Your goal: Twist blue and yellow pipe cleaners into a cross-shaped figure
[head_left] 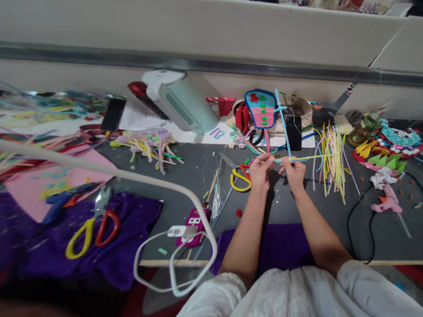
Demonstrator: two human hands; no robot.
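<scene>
My left hand (261, 170) is closed in a pinch at one end of a light blue pipe cleaner (279, 160) that spans the gap between my hands. At its other end my right hand (294, 172) pinches too. A pale yellow pipe cleaner (313, 157) sticks out to the right from my right fingers. Above them rises a fuzzy blue cross-shaped stem (283, 125); whether it is held or lies behind is unclear. Beyond my left fingers is a blue and pink fuzzy panel (263, 115) with a pink stem (267, 143) reaching down to them.
Yellow-handled scissors (240, 176) lie just left of my left hand. Loose pipe cleaners (332, 163) are heaped to the right, near a glass jar (365, 128) and a pink glue gun (390, 203). A white cable (185, 189) loops in front of a purple cloth (132, 220).
</scene>
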